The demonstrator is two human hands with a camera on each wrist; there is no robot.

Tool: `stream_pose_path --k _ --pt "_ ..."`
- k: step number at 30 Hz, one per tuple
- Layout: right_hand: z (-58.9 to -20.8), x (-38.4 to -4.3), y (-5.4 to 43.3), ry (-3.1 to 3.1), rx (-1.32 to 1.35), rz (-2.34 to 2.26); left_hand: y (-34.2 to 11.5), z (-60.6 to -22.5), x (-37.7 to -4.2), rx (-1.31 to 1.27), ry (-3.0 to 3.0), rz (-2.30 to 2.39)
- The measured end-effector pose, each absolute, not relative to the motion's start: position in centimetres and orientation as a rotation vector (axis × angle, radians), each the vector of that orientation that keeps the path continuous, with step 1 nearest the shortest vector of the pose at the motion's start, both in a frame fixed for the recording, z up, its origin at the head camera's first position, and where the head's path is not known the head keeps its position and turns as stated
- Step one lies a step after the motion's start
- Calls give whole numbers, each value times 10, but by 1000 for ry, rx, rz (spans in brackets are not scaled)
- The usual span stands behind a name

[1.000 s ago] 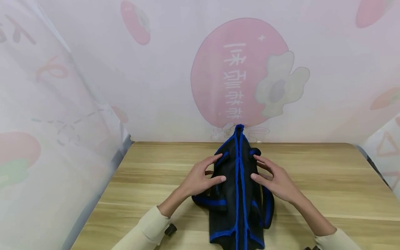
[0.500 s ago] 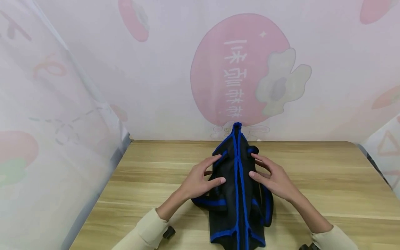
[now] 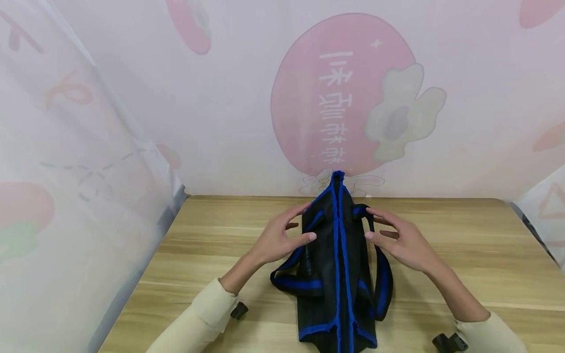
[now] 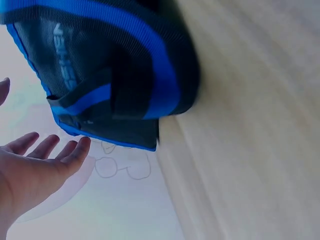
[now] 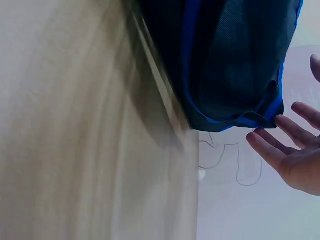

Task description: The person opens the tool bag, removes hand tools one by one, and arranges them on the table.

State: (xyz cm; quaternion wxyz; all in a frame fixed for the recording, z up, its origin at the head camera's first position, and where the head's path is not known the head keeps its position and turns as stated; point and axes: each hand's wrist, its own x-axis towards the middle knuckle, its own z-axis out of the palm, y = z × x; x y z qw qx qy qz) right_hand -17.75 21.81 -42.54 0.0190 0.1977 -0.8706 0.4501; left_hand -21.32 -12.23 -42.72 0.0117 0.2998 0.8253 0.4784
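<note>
A black fabric bag (image 3: pixel 320 260) with blue trim stands lengthwise on the table, its long top slit edged in blue and nearly closed. Pale lettering shows on its side in the left wrist view. My left hand (image 3: pixel 282 235) is at the bag's left side, fingers spread and relaxed, thumb over the top panel. On the other side, my right hand (image 3: pixel 399 242) has its fingertips right at the right carrying strap (image 3: pixel 384 279), thumb apart from the fingers. The left carrying strap (image 3: pixel 293 283) loops out below my left hand. The bag's inside is hidden.
The wooden table (image 3: pixel 212 245) reaches back to a pale printed curtain (image 3: pixel 220 122) with a pink circle and a flower. A dark wrist device (image 3: pixel 239 311) sits by the left sleeve, another (image 3: pixel 449 342) by the right sleeve.
Both hands have shifted slightly up and outward from the bag's top. The right strap now stands farther out from the side, and the left strap's loop is wider and more visible.
</note>
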Motion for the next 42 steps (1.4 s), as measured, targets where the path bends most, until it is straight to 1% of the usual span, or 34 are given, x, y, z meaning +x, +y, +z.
stream_pose_path --k 15,24,37,42 --pt "-401 -200 216 -2708 481 1359 -117 -405 -253 1050 2570 1397" --pt "-394 -221 211 -2697 496 1411 -112 -401 -275 1082 2548 1434" --pt "-390 -255 201 -2640 460 1505 -98 -399 -299 1054 2518 1451" --pt "-388 -267 198 -2637 488 1517 -90 -397 -308 1033 2512 1476"
